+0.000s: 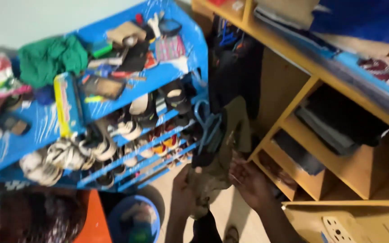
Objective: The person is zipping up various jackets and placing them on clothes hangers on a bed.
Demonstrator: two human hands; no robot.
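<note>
A khaki garment [221, 148] is held up between both hands, low in the view and in front of a blue shoe rack [113, 112]. The left hand [183, 184] is closed around the lower bunched part of the cloth, and the right hand [248, 180] is curled over its right edge, fingers partly bent on the fabric. The upper part of the garment rises above the hands, beside blue hangers [208, 123] hooked at the rack's end, just above the left hand. Whether the cloth is on a hanger cannot be told through the blur. Judged from this, the garment is in hand but not yet put anywhere: it is neither folded nor laid down. To the right of the right hand, wooden shelves [338, 175] with folded dark items are seen, some compartments unfilled.
</note>
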